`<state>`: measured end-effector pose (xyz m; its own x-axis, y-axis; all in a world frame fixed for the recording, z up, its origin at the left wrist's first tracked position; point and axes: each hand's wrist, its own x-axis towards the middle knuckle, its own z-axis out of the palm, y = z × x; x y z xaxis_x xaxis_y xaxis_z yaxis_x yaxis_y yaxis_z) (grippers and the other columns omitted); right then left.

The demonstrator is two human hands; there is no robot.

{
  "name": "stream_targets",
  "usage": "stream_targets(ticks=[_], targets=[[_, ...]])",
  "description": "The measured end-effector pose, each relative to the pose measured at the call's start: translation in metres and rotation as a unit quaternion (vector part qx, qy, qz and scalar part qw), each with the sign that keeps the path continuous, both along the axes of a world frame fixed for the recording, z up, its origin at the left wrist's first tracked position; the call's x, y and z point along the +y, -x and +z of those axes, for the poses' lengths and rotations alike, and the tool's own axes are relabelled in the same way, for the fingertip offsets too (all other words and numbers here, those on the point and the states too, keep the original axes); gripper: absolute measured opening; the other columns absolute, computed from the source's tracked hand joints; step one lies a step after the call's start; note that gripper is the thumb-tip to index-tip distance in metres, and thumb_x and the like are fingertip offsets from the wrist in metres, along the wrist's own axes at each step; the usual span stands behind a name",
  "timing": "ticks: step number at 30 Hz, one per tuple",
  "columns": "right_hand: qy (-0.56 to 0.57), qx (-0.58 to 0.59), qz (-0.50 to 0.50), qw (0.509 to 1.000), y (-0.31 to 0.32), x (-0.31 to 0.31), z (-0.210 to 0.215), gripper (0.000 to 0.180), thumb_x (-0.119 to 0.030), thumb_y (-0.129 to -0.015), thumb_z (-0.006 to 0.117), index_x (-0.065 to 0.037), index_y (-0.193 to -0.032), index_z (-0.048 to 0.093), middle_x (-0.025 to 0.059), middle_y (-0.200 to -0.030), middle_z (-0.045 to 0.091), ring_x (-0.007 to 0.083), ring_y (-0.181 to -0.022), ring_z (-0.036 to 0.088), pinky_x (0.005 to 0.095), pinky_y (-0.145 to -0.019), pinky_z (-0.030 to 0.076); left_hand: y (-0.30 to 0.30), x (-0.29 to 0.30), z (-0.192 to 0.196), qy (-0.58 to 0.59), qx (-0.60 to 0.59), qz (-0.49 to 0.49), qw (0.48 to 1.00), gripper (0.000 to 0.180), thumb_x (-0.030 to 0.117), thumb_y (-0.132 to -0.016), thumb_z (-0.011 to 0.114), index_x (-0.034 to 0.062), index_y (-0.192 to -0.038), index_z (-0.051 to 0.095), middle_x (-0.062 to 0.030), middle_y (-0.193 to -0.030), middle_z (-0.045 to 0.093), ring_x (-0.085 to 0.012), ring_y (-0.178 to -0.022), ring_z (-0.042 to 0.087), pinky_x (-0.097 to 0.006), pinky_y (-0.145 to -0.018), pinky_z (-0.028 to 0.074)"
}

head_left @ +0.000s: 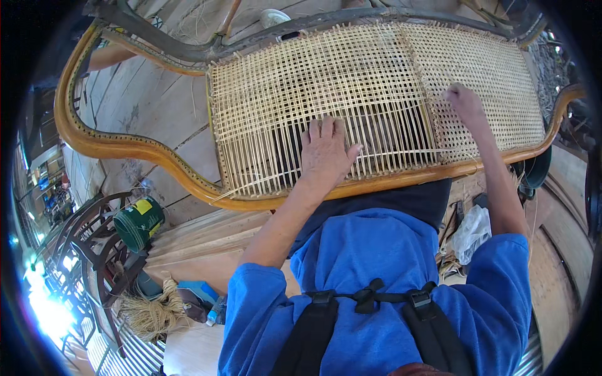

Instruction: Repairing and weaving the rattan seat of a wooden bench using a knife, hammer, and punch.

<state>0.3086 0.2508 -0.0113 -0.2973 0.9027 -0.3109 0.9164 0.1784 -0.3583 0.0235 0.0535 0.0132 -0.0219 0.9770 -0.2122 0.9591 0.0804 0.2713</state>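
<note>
A curved wooden furniture frame (169, 164) lies across my lap with a woven cane panel (313, 75) in it. On the left section, the far part is closely woven. Nearer me, upright cane strands (395, 135) stand with dark gaps between them, and a few loose crosswise strands run through near the front rail. My left hand (326, 147) rests flat on these strands, fingers spread. My right hand (465, 105) is closed above the finished right section (508, 81), its fingers curled together. Whatever it may be pinching is too small to make out.
At the lower left a green bucket (139, 224) stands beside dark chair frames (100, 250). A bundle of loose cane fibre (153, 310) lies below it. A white plastic bag (473, 233) sits near my right elbow. Another person's arm (111, 56) shows at the upper left.
</note>
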Motion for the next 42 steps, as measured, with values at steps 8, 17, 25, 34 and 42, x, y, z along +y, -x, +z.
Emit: stream_targets(ticks=[8, 17, 25, 34, 42], targets=[[0.126, 0.175, 0.014, 0.976, 0.051, -0.026, 0.108, 0.030, -0.016, -0.081, 0.060, -0.004, -0.107, 0.055, 0.0008, -0.080, 0.050, 0.0093, -0.069, 0.047, 0.0252, -0.061, 0.042, 0.044, -0.023, 0.006, -0.027, -0.018, 0.020, 0.999, 0.042, 0.032, -0.084, 0.058, 0.0011, -0.113, 0.056, -0.0134, -0.116, 0.051, -0.0323, -0.110, 0.046, -0.043, -0.095, 0.039], [0.299, -0.019, 0.198, 0.933, 0.124, -0.061, 0.099, 0.033, -0.026, -0.079, 0.065, -0.004, -0.103, 0.057, 0.0096, -0.074, 0.057, 0.0163, -0.058, 0.055, 0.0316, -0.056, 0.046, 0.016, -0.005, -0.006, -0.099, -0.109, 0.036, 0.988, 0.030, 0.024, -0.084, 0.057, 0.0040, -0.106, 0.059, -0.0134, -0.090, 0.057, -0.0311, -0.085, 0.055, -0.042, -0.076, 0.047], [0.309, 0.060, 0.169, 0.934, 0.106, -0.053, 0.075, 0.038, -0.025, -0.084, 0.059, -0.007, -0.118, 0.056, 0.0111, -0.075, 0.059, 0.0190, -0.067, 0.058, 0.0334, -0.063, 0.047, 0.004, 0.010, -0.022, -0.027, -0.085, 0.175, 0.981, 0.033, 0.023, -0.085, 0.051, 0.0026, -0.109, 0.060, -0.0177, -0.098, 0.059, -0.0340, -0.091, 0.057, -0.043, -0.079, 0.047], [0.354, -0.032, 0.251, 0.901, 0.140, -0.031, 0.083, 0.023, -0.022, -0.084, 0.056, -0.007, -0.097, 0.067, 0.0066, -0.063, 0.060, 0.0148, -0.059, 0.060, 0.0294, -0.055, 0.046, 0.018, -0.014, 0.001, -0.001, -0.087, 0.103, 0.991, 0.032, 0.021, -0.082, 0.057, 0.0015, -0.107, 0.059, -0.0170, -0.106, 0.055, -0.0354, -0.097, 0.052, -0.044, -0.086, 0.042], [0.312, 0.044, 0.356, 0.880, 0.160, -0.028, 0.077, 0.027, -0.027, -0.085, 0.051, -0.006, -0.075, 0.064, 0.0063, -0.053, 0.051, 0.0165, -0.047, 0.046, 0.0358, -0.051, 0.040, 0.049, -0.034, 0.011, 0.005, -0.028, 0.100, 0.995, 0.036, 0.021, -0.081, 0.059, 0.0031, -0.112, 0.054, -0.0103, -0.111, 0.048, -0.0316, -0.108, 0.044, -0.044, -0.093, 0.036]])
